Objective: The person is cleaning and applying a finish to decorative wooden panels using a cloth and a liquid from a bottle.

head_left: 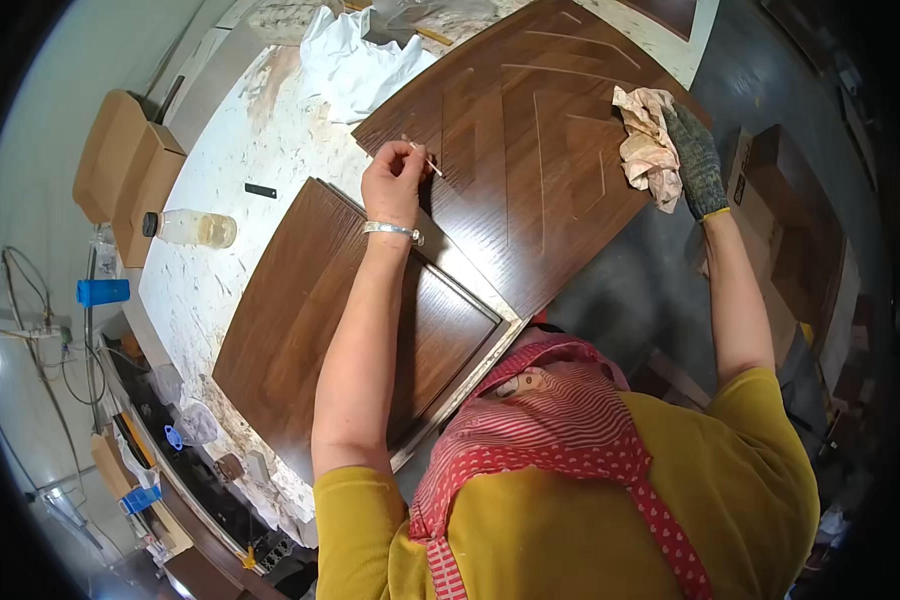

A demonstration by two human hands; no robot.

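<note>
My bare left hand, a bracelet at its wrist, pinches a thin pale stick between closed fingertips. Its tip points down at the left edge of a dark brown wood panel with carved angled grooves. On the panel's right side, my right hand wears a grey knit glove and grips a crumpled, stained pinkish cloth. The glove hides part of the cloth, and its fingers show only in part. Beneath my left forearm lies a second brown panel, stacked on another with a raised edge.
The panels rest on a white, stained worktable. White cloth is bunched at the far side. A clear bottle lies on its side near a small black strip. Cardboard boxes stand left; another open box stands right.
</note>
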